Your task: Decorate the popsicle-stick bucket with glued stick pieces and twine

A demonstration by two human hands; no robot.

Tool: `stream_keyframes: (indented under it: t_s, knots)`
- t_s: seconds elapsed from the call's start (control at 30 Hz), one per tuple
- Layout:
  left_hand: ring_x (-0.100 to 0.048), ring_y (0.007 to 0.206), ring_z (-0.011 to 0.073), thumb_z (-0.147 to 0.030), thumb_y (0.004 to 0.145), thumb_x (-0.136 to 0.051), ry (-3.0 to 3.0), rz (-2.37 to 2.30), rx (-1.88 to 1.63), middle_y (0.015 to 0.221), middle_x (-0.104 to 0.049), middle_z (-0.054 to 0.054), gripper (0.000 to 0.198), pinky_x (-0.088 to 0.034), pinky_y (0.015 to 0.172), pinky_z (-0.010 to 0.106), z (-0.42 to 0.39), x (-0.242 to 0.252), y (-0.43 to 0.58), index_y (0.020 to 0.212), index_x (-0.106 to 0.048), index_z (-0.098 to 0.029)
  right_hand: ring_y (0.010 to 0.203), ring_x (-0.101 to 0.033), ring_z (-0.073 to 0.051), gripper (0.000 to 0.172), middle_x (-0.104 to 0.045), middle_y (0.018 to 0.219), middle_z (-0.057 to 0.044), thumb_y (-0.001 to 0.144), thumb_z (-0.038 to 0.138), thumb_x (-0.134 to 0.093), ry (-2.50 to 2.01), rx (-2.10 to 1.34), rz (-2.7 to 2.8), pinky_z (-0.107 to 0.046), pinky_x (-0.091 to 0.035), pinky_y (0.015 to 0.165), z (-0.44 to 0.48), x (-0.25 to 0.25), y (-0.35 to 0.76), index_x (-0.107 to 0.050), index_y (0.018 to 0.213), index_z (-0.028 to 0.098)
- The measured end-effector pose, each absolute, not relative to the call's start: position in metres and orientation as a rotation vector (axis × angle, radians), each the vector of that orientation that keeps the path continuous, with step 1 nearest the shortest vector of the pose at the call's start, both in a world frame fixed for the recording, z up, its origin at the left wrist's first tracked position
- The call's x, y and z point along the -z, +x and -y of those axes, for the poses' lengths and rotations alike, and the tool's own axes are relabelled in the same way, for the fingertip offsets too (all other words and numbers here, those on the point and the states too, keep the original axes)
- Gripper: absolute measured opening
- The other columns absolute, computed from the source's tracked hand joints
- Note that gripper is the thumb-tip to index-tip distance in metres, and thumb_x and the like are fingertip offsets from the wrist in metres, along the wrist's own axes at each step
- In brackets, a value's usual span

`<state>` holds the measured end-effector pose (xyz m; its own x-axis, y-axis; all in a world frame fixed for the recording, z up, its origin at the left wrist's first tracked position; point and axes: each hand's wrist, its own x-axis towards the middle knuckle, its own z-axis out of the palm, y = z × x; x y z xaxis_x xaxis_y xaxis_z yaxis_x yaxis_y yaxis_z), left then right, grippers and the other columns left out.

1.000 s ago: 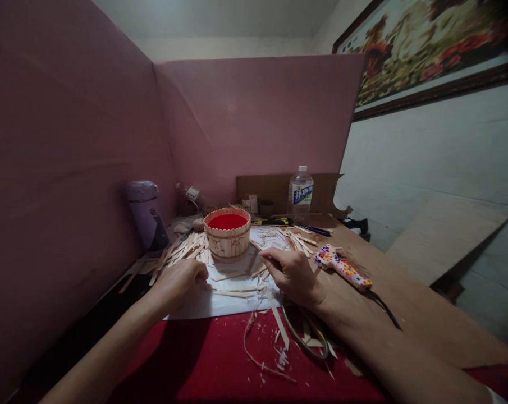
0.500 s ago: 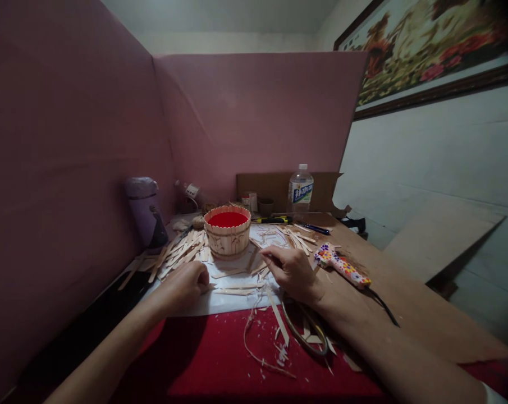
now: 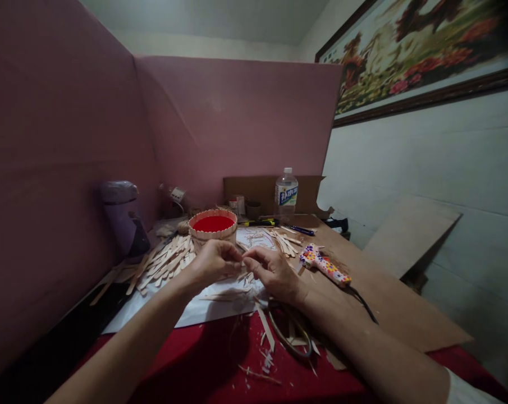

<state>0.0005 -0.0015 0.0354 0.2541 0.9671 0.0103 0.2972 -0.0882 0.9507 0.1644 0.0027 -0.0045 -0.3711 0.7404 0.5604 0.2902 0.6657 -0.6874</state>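
In front of a round tub point(image 3: 198, 240) made of upright wooden craft sticks, with a bright red inside, my two hands meet fingertip to fingertip. My left hand point(image 3: 215, 261) is closed in a pinch, its back hiding part of the tub. Facing it, my right hand point(image 3: 275, 274) pinches too, thumb against forefinger. Whatever lies between the fingers is too small to make out. Below them, cut stick pieces point(image 3: 228, 295) lie on white paper point(image 3: 140, 311). A dark yellowish loop point(image 3: 306, 349) lies beside my right wrist.
Loose craft sticks point(image 3: 167, 261) are heaped left of the tub. At right are a flower-patterned glue gun point(image 3: 327, 267) with its cord, and a blue pen-like tool point(image 3: 302, 230). A plastic bottle point(image 3: 286, 196) and a purple flask point(image 3: 125, 219) stand farther back. Scraps litter the red cloth point(image 3: 203, 359).
My left hand has moved up and right to meet my right hand, where before they were apart. The view has shifted a little to the right.
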Motion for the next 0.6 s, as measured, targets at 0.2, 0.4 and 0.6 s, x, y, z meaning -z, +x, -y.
stream_keyframes:
  t_s: [0.2, 0.4, 0.6]
  knots:
    - [-0.053, 0.052, 0.0092, -0.021, 0.047, -0.077, 1.382, -1.039, -1.142, 0.057, -0.062, -0.001, 0.027, -0.041, 0.054, 0.023, -0.007, -0.008, 0.007, 0.068, -0.064, -0.011, 0.041, -0.042, -0.007, 0.017, -0.049, 0.051, 0.005, 0.080, 0.031, -0.055, -0.865, -0.978, 1.694, -0.018, -0.034, 0.039, -0.015, 0.013, 0.162, -0.054, 0.070, 0.017]
    - [-0.055, 0.052, 0.0089, -0.027, 0.051, -0.081, 1.232, -0.971, -1.187, 0.062, -0.067, 0.003, 0.033, -0.042, 0.054, 0.022, -0.004, 0.001, 0.008, 0.074, -0.065, -0.010, 0.034, -0.039, -0.007, 0.022, -0.050, 0.049, 0.006, 0.079, 0.038, -0.055, -0.860, -1.092, 1.615, -0.018, -0.030, 0.030, -0.016, 0.017, 0.160, -0.051, 0.069, 0.018]
    - [-0.053, 0.046, 0.0079, -0.019, 0.054, -0.077, 1.096, -0.923, -1.175, 0.058, -0.066, 0.006, 0.021, -0.039, 0.047, 0.019, -0.002, -0.004, 0.005, 0.065, -0.065, -0.007, 0.034, -0.040, -0.006, 0.025, -0.053, 0.051, 0.005, 0.078, 0.040, -0.058, -0.852, -1.036, 1.523, -0.017, -0.029, 0.029, -0.015, 0.014, 0.162, -0.055, 0.069, 0.017]
